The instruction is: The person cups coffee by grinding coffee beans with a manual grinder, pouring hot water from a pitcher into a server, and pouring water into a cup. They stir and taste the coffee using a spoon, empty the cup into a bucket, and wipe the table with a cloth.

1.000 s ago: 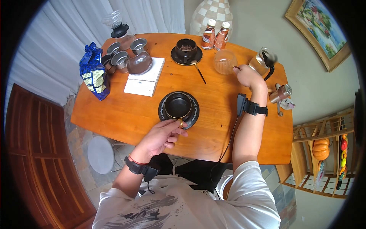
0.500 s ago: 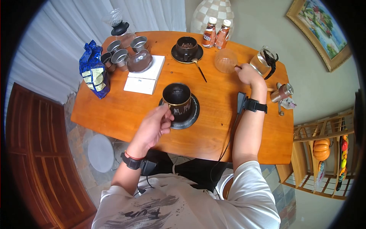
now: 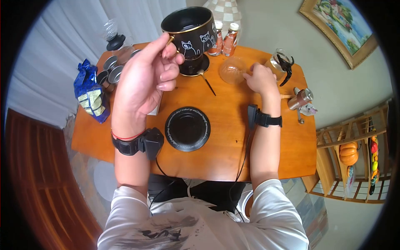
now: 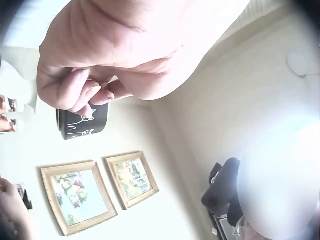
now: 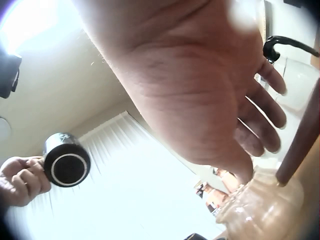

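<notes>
High over the table, my left hand (image 3: 141,83) pinches the gold handle of a black cup (image 3: 193,41) with white cat drawings and a gold rim. Its dark underside faces the right wrist camera. Below sits a black saucer (image 3: 188,129) with white lettering and nothing on it. My right hand (image 3: 263,79) is beside a clear ribbed glass pot (image 3: 232,71). In the right wrist view its fingers (image 5: 262,117) are loosely spread, apart from the pot's brown handle (image 5: 302,135), with the thumb close to the glass.
Behind the raised cup stand another dark cup (image 3: 192,66) on a saucer with a spoon (image 3: 207,83), and two bottles (image 3: 230,41). A glass jug (image 3: 278,64) and a hand grinder (image 3: 300,99) are at right. A blue bag (image 3: 91,93) and metal cups (image 3: 111,62) are at left.
My left hand has lifted the cup from its saucer, up and away from me. My right hand has loosened from the glass pot's handle.
</notes>
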### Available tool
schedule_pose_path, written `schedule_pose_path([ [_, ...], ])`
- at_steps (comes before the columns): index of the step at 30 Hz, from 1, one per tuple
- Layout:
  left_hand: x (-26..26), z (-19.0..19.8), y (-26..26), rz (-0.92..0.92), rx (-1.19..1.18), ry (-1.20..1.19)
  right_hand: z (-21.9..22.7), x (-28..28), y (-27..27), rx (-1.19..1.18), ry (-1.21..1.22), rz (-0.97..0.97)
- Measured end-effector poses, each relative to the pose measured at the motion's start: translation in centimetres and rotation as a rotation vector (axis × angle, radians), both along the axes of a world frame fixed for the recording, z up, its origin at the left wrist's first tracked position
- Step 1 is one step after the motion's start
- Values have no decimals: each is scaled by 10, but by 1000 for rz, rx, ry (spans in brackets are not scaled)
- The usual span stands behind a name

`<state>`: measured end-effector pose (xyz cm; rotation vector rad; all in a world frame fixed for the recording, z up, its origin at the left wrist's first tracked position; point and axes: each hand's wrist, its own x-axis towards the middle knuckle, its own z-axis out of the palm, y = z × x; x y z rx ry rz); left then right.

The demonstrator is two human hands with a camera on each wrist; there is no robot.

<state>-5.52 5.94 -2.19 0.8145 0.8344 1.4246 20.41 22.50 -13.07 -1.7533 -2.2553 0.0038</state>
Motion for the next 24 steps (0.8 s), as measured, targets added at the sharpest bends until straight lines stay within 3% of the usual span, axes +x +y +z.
schedule_pose_path([
  [1,-1,3,6,-21,22,-13,5,-6,-4,64,76,34],
  [4,-4,5,17,-52,47,-20,12,-31,-11,-165,363,219],
  [7,-6,4,21,-41,25,40,-2,-59,-24,-294,196,311],
  [10,-15,-2,24,-29,11,110,-24,-80,-37,-423,67,232],
  [17,-24,-10,24,61,4,89,-53,-83,-24,-373,45,321],
  [22,-30,-10,22,61,21,160,-20,-81,-31,-455,-27,349],
  [24,-30,-13,22,38,12,196,-6,-68,-31,-390,52,383],
])
